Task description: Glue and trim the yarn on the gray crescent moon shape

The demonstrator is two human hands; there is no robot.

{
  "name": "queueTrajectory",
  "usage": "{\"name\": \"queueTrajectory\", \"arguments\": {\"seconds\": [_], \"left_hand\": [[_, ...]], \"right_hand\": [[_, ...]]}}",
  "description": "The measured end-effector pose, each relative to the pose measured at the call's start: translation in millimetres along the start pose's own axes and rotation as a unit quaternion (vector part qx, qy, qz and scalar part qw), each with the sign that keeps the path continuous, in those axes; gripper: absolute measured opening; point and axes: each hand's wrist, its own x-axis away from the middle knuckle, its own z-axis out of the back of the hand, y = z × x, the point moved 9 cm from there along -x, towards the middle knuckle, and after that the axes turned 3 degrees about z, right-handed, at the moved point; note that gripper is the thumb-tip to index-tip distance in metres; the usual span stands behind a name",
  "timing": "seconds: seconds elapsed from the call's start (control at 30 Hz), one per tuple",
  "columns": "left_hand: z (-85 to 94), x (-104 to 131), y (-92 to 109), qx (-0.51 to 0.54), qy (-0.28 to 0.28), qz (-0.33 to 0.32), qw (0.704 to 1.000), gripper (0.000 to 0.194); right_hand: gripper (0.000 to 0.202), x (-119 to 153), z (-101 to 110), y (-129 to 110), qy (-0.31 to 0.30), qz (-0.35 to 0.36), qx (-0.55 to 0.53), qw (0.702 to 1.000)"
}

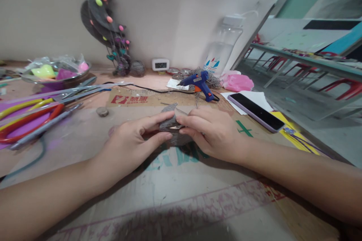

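Note:
Between my hands is a small grey piece wound with yarn [169, 123], held just above the cardboard-covered table; a pale edge shows at its lower side. My left hand [135, 133] grips its left side with thumb and fingers. My right hand [216, 130] pinches its right side, where a thin grey strand runs up to the fingertips. The fingers partly hide the piece, so its full shape cannot be made out. Behind it lies a blue hot glue gun [199, 80], nozzle to the left. A small grey round disc [102, 112] rests left of my left hand.
At left are red-handled scissors [34, 122], a pen [46, 127] and a metal dish [56, 79] of bagged bright pieces. A grey crescent ornament [98, 15], clock [160, 64], yarn ball [137, 68] and water bottle [222, 47] stand behind. A phone [256, 112] lies right.

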Motion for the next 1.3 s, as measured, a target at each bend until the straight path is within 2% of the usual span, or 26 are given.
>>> {"name": "queueTrajectory", "arguments": {"seconds": [0.37,0.57,1.0,1.3], "left_hand": [[-0.4,-0.1,-0.5,0.011,-0.005,-0.004,1.000,0.044],[-0.5,-0.7,0.0,0.007,-0.005,-0.005,1.000,0.045],[-0.4,-0.5,-1.1,-0.012,0.000,-0.003,1.000,0.045],[0.2,-0.2,1.4,-0.001,0.001,-0.015,1.000,0.045]], "right_hand": [[0.022,-0.2,-0.4,0.1,0.001,-0.003,0.008,1.000],[0.020,2.9,-0.1,5.2,0.016,-0.032,-0.025,0.999],[0.021,0.1,0.4,-0.7,0.018,-0.002,0.009,1.000],[0.021,1.1,1.1,0.8,0.015,-0.015,-0.007,1.000]]}}
